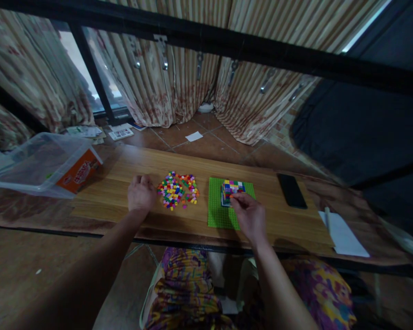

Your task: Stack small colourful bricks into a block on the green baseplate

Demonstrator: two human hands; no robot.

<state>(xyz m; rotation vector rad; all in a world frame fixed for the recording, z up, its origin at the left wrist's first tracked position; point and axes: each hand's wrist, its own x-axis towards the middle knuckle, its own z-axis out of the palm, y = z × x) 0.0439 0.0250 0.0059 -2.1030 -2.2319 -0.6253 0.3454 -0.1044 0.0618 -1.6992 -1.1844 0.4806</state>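
Observation:
My right hand (250, 215) pinches at the near side of a small multicoloured brick build (233, 185), its fingertips closed on what looks like a small toy building brick. The build stands on a green studded baseplate (215, 213). Left of the plate, many loose toy bricks (174, 190) in mixed colours lie spread on the wooden tabletop (189, 224). Just left of that pile rests my left hand (141, 193), its fingers curled in against the wood. Nothing shows in it, though the palm side is hidden.
A clear plastic box (41, 165) with an orange label stands at the left end of the table. Right of the baseplate lie a black phone (292, 190) and a white paper (346, 236) with a pen-like stick (327, 220). A dark metal bar (206, 34) crosses beyond.

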